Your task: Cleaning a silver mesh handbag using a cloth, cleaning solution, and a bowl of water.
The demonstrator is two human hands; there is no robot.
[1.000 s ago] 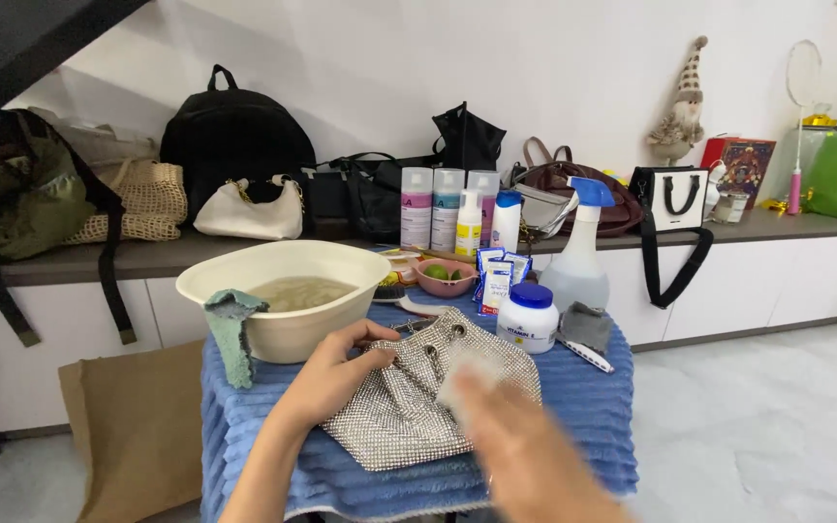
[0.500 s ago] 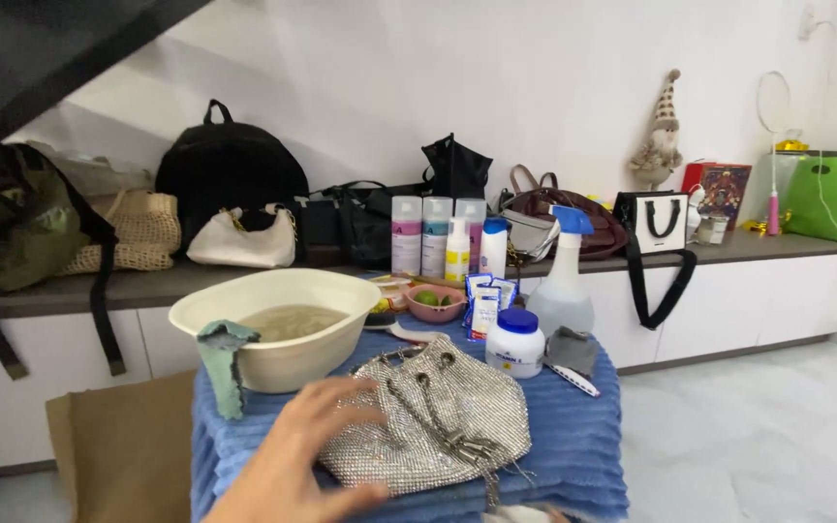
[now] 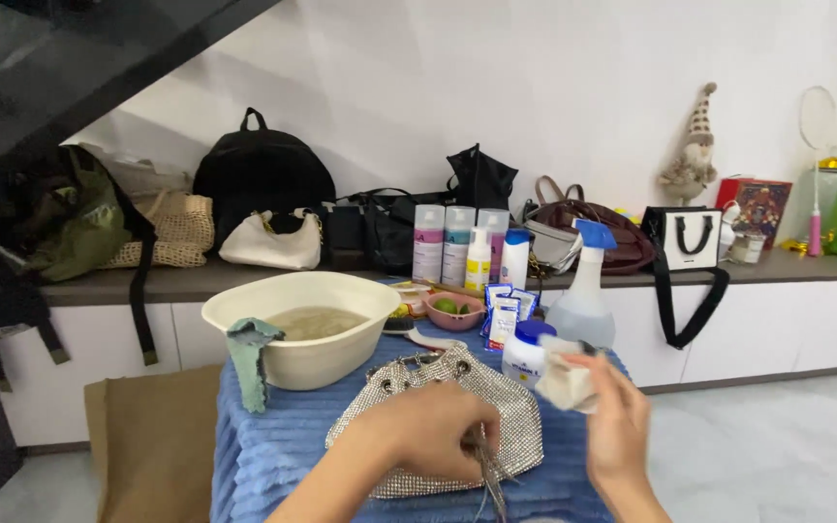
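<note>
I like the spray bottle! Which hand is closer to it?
Right. The right hand, holding a white cloth, is just below the spray bottle; the left hand rests on the silver bag, farther left.

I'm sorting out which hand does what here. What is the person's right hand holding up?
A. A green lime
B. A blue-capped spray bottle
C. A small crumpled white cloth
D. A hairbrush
C: the right hand is raised over the blue-covered table pinching a small crumpled white cloth, while the left hand rests on the silver mesh bag.
</note>
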